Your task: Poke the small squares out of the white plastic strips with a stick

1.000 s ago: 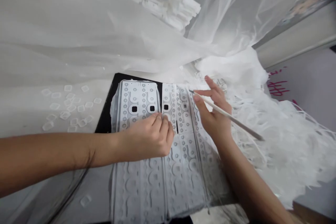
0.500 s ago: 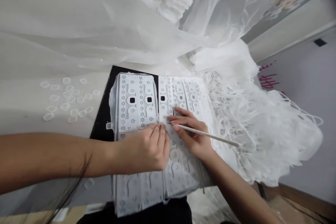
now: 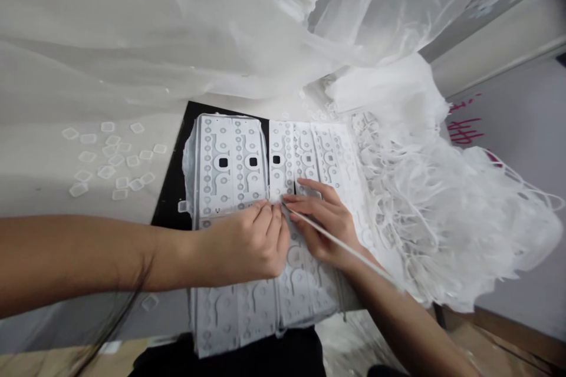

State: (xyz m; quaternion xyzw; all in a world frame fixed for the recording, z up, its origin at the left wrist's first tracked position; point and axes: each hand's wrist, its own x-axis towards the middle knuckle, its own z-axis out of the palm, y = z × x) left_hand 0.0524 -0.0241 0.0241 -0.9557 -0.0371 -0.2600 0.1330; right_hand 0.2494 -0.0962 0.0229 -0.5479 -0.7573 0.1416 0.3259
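My left hand (image 3: 260,241) is closed in a pinch over the middle of the pale, moulded sheets (image 3: 221,188). Its fingertips are tucked down, so what they grip is hidden. Close beside it, my right hand (image 3: 329,224) has its thumb and fingers around the near end of a thin white stick-like piece (image 3: 349,245). That piece slants down to the right across the hand and forearm, its far end blurred. Rounded ridges, small circles and square holes cover the sheets, which lie stacked side by side on a black board (image 3: 170,200).
Several small clear square rings (image 3: 106,172) lie scattered on the pale table at left. A large heap of white stringy scraps (image 3: 460,218) is piled at right. Translucent plastic sheeting (image 3: 132,41) spreads across the back. A whiteboard with pink writing (image 3: 464,129) stands at far right.
The stick-like piece has swung to a steeper slant, its far end lower. Both hands stay close together at nearly the same spot on the sheets. The view has shifted slightly.
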